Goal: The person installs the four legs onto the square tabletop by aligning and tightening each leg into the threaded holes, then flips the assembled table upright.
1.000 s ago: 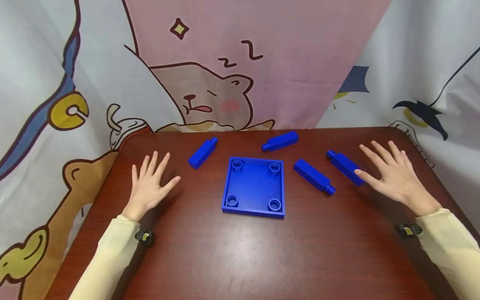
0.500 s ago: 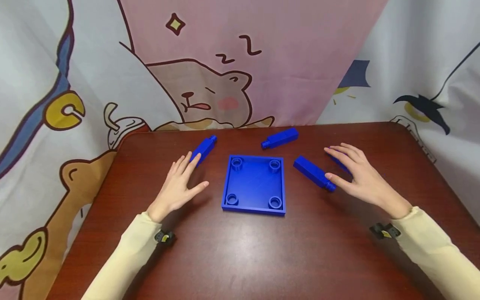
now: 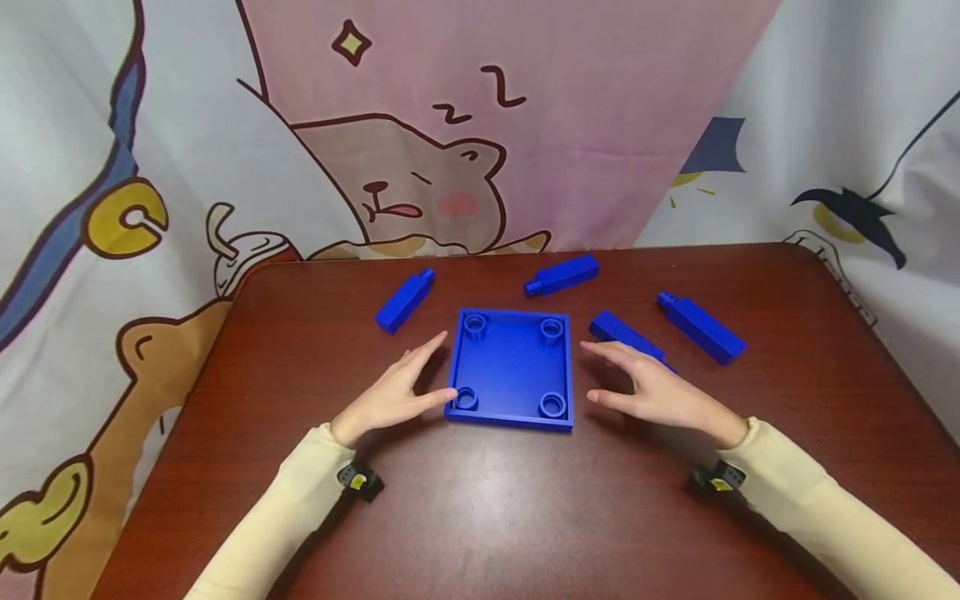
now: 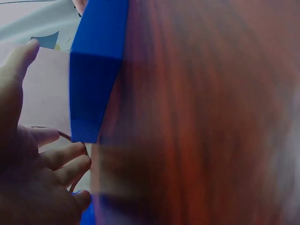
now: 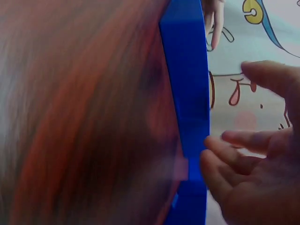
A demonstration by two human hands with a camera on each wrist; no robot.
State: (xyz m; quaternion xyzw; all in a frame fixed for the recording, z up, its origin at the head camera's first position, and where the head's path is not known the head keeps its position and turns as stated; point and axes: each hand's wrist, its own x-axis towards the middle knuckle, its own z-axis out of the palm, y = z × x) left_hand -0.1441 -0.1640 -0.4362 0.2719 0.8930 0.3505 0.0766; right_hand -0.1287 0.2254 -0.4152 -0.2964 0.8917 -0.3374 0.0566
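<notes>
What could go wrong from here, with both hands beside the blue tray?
The right hand overlaps the inner right bar in the head view, so it might knock that bar aside.
The left hand has its thumb over the left rim of the blue tray; contact is unclear, but a one-sided push could slide or turn it.
Pushed farther back, the tray might also hit the far bar, close to the back edge of the table.

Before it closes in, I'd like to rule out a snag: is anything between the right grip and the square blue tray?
Nothing visible: in the head view only tabletop shows between the right grip and the square blue tray. The nearest blue peg lies beyond that grip, partly hidden by it.
</notes>
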